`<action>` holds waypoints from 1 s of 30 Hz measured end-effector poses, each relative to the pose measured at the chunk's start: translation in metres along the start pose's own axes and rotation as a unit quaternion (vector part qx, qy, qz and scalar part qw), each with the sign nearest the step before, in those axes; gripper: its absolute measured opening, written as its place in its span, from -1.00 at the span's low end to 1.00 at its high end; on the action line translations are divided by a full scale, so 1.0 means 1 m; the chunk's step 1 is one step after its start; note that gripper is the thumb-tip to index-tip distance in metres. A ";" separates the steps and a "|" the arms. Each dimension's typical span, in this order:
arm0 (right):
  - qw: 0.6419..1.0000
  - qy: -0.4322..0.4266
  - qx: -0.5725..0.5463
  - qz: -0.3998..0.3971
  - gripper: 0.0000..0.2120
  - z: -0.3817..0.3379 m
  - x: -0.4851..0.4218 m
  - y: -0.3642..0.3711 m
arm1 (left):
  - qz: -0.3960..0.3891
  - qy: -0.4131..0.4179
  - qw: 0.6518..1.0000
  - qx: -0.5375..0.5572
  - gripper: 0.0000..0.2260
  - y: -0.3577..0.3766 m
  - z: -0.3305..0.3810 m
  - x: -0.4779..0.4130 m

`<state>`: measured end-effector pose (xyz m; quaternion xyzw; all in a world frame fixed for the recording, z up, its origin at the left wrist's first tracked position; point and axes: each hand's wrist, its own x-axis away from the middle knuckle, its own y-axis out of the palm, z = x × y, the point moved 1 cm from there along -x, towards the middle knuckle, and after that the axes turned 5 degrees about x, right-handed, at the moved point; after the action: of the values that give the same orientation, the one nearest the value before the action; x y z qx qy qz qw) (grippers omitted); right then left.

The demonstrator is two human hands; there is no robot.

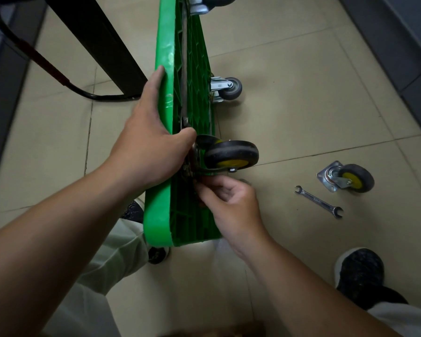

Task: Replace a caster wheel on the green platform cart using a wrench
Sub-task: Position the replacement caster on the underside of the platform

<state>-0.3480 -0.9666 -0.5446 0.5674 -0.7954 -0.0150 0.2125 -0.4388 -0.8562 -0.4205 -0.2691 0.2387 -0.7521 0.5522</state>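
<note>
While left hand [151, 142] steadies cart [165, 69] edge, wrench [318, 201] lies apart on open floor [301, 93].

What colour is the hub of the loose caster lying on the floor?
Yellow, on the loose caster, head view.

Tiled floor [301, 98] — wrench [318, 201], loose caster [345, 177], upended cart [165, 152].

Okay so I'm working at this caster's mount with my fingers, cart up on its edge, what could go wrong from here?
1. The green cart stands on its edge, steadied only by your left hand; if that grip slips, it could tip over.
2. Your right hand has its fingertips tucked under the caster wheel at its mount, so a pinch or a dropped fastener seems possible.
3. The wrench lies on the floor beside the spare caster, so fetching it probably means letting go with one hand.
</note>
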 end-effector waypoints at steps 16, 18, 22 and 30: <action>1.000 0.019 0.004 -0.007 -0.94 -0.006 0.003 -0.005 | 0.003 0.005 1.000 0.016 -0.14 0.000 0.001 0.000; 0.999 0.035 0.019 -0.014 -0.95 -0.005 0.003 -0.006 | 0.001 0.002 1.000 0.014 -0.15 0.000 0.000 0.000; 0.996 0.049 0.058 -0.039 -0.93 -0.001 0.006 -0.002 | 0.000 0.001 1.000 0.018 -0.14 -0.001 0.000 0.000; 0.999 0.037 0.006 0.004 -0.82 0.002 0.004 -0.006 | 0.003 0.003 1.000 0.018 -0.14 0.000 -0.001 -0.001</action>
<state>-0.3445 -0.9730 -0.5462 0.5657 -0.7894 0.0115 0.2380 -0.4392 -0.8553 -0.4215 -0.2557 0.2276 -0.7555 0.5586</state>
